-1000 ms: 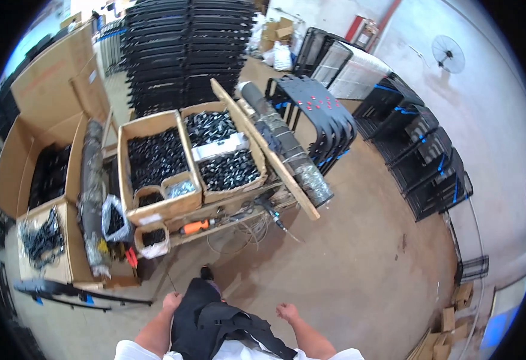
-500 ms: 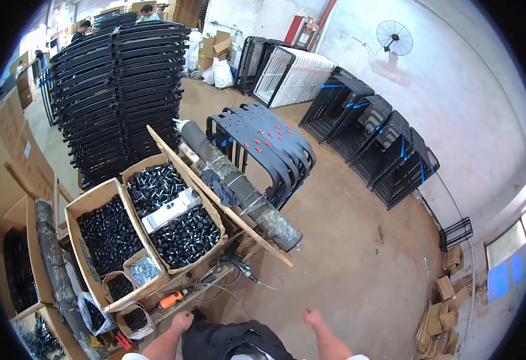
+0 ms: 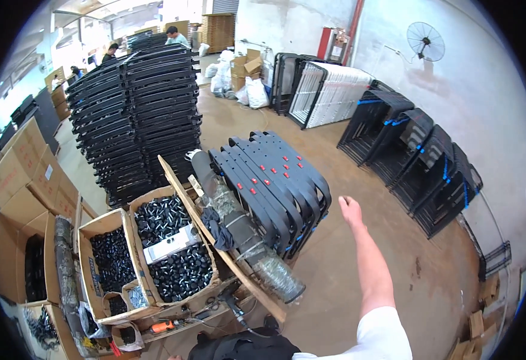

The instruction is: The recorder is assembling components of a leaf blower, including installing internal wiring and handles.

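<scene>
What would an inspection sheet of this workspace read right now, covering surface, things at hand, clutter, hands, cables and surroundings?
Surface: wooden bench mostly hidden under boxes; brown floor shows stains.
Things at hand: grey curved frames with red pieces on top stand nearest the right hand.
Clutter: two open boxes of small black parts, wooden plank, wrapped roll, orange tool.
Hands: right hand extended, nothing seen in it, how closed unclear; left hand only a sliver at the lower edge, grip unclear.
Cables: thin cord near the orange tool; its ends are unclear.
Surroundings: tall stack of black frames, wall fan, people in the background.
</scene>
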{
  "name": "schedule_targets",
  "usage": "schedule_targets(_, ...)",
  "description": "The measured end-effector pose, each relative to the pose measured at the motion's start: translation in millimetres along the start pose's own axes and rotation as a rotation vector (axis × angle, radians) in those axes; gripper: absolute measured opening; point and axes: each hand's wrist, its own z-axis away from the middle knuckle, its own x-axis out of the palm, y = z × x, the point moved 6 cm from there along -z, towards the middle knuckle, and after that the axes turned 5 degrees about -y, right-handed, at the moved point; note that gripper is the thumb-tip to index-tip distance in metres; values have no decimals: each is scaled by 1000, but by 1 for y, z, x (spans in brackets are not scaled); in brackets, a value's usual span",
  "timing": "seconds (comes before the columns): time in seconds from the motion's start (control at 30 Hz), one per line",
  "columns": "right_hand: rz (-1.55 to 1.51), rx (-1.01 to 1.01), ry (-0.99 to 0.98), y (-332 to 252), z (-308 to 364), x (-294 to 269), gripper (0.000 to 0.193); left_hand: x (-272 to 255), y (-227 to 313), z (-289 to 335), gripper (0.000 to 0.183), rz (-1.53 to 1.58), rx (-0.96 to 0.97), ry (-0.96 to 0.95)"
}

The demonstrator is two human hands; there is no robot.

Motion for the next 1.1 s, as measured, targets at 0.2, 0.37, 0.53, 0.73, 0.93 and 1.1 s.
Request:
schedule_targets(0.2, -141, 14, -326, -20, -108, 58, 65, 28, 110, 105, 34, 922, -1141, 144)
schedule_targets(0.37, -357, -4, -423, 33, -169, 71, 56, 18, 142, 89, 33, 815, -1135, 125)
schedule_targets(0.53, -385, 17, -384, 15, -175, 53, 35, 4, 156, 86, 32, 709, -1157, 152)
schedule_targets(0.73, -390, -53, -302, 62, -147, 6, 42, -15, 127, 44, 27, 475, -990, 175)
schedule_targets(0.93, -440, 38, -113, 148, -39, -75, 46, -46, 366, -250, 31, 601, -500, 27)
schedule_targets(1.1, -525, 53, -196, 140, 97, -90, 44, 22, 565, -340, 39, 754, -25, -435)
